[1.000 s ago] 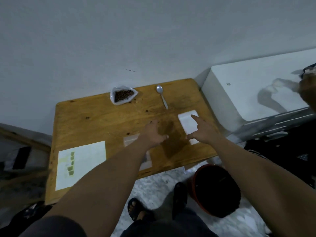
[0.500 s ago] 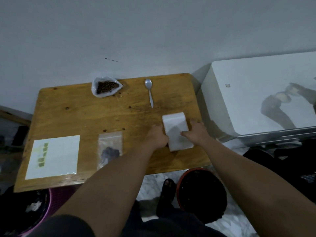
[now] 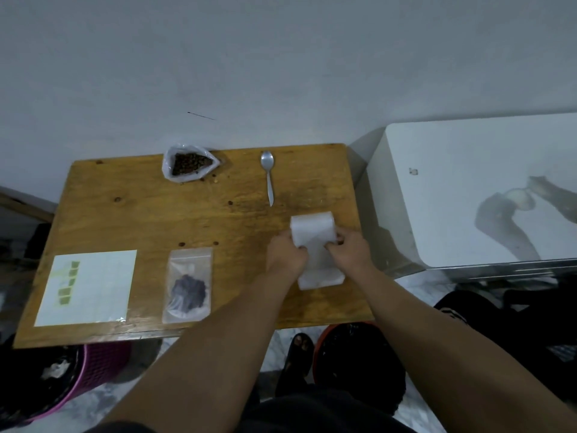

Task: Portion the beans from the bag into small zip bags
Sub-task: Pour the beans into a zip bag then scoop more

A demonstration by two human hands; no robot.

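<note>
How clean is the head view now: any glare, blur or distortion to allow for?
Head view: dim and slightly soft; the white pack, gripped by the left hand and right hand, is washed out; wide-angle bends the table edges; a shadowy reflection sits on the white appliance.

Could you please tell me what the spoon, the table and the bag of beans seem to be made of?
Spoon: probably metal, smooth silver-grey with a dull sheen.
Table: wood, varnished amber by the look, with visible grain and dark knots.
Bag of beans: thin translucent plastic, crinkled at its open rim.
</note>
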